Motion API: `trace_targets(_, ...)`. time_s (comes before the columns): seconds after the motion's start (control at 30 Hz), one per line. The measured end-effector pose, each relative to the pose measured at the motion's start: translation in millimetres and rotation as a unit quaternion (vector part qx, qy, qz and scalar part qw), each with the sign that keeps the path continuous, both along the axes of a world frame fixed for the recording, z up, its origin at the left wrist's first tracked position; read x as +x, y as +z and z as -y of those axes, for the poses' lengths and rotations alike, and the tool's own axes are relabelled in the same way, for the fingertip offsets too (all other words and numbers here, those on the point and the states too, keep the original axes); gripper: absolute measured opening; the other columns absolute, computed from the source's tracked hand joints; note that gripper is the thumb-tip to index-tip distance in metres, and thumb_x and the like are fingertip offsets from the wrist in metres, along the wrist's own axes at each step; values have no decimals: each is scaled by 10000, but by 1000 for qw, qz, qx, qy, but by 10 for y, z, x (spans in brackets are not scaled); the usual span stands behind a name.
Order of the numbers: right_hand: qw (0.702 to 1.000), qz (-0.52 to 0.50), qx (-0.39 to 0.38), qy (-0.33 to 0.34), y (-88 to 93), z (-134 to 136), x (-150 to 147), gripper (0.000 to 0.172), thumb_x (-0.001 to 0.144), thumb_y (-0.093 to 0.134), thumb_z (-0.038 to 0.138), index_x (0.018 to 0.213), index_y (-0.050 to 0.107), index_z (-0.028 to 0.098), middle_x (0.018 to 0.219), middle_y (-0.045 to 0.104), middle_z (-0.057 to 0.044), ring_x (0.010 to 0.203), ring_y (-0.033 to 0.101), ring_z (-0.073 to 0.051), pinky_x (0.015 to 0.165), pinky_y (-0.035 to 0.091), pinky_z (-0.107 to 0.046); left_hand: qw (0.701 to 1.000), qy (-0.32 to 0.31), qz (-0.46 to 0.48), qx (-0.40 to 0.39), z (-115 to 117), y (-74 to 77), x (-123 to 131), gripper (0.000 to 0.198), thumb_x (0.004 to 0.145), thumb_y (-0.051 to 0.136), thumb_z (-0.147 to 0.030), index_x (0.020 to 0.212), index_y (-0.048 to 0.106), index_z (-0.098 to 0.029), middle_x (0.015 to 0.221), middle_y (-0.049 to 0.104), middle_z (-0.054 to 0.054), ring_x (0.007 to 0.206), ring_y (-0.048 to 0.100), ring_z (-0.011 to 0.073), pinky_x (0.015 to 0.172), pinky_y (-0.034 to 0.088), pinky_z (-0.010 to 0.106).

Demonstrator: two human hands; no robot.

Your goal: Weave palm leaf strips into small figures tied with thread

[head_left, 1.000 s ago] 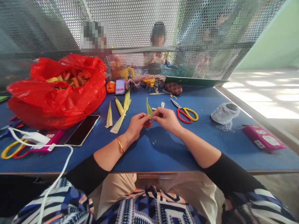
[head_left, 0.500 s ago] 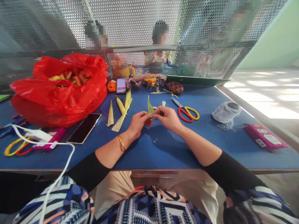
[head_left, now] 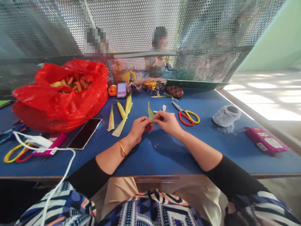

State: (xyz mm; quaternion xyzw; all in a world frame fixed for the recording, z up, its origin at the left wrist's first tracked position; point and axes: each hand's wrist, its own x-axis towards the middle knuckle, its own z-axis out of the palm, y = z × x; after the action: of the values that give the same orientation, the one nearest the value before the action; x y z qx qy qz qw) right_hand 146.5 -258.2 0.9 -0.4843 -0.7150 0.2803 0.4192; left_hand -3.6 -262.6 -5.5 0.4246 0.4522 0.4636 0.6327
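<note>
My left hand [head_left: 142, 126] and my right hand [head_left: 166, 122] meet above the middle of the blue table, fingertips almost touching. Between them a small pointed green piece of corn husk [head_left: 150, 112] stands up, its lower end pinched by both hands. The fingers hide that end. Left of my left hand lie several pale yellow-green corn husks [head_left: 123, 120]. Beyond my right hand are small pale husk scraps [head_left: 164, 108]. Scissors [head_left: 187, 116] with one red and one yellow handle lie to the right, blades pointing away from me.
A red plastic bag [head_left: 63, 106] full of orange and yellow pieces stands at left, beside a phone [head_left: 85, 133] and a white cable [head_left: 70, 166]. A wrapped thread spool [head_left: 227, 116] and a magenta box [head_left: 265, 140] sit right. A perforated metal screen [head_left: 141, 18] rises behind; people sit beyond it.
The whole view has shifted slightly, so the table appears a little lower. Both hands keep their pinch on the green husk, with only slight finger movement.
</note>
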Motion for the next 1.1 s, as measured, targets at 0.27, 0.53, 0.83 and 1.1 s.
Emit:
trace_targets(0.27, 1000, 13, -5, 0, 12, 3, -6, 101, 724, 595, 108, 674, 563, 191, 581, 558, 56, 554, 456, -100, 561, 330, -235, 1000, 3, 0, -4, -21, -35, -6, 240, 569, 785, -326, 605, 603, -174, 544, 618, -6, 488, 572, 102, 506, 469, 214)
trace_targets(0.53, 1000, 7, 17, -10, 0, 6, 13, 87, 767, 599, 169, 686, 574, 189, 608, 572, 40, 594, 469, -111, 587, 339, -236, 999, 21, -2, 25, -7, -19, 10, 311, 541, 808, -394, 614, 598, -176, 571, 637, -2, 524, 582, 108, 549, 475, 228)
trace_targets(0.83, 1000, -9, 11, -6, -30, 8, -7, 70, 763, 592, 166, 699, 578, 190, 629, 603, 33, 607, 484, -114, 590, 343, -233, 1000, 18, 5, 9, -1, -9, -1, 253, 558, 782, -342, 626, 605, -173, 565, 632, -1, 519, 575, 106, 548, 464, 225)
trace_targets(1.1, 1000, 1, 14, -4, -19, 12, -3, 70, 760, 596, 167, 696, 577, 189, 606, 579, 38, 591, 473, -110, 580, 336, -234, 1000, 19, 14, -6, 5, -13, 0, 215, 553, 759, -309, 620, 606, -175, 555, 626, 1, 516, 575, 106, 520, 461, 218)
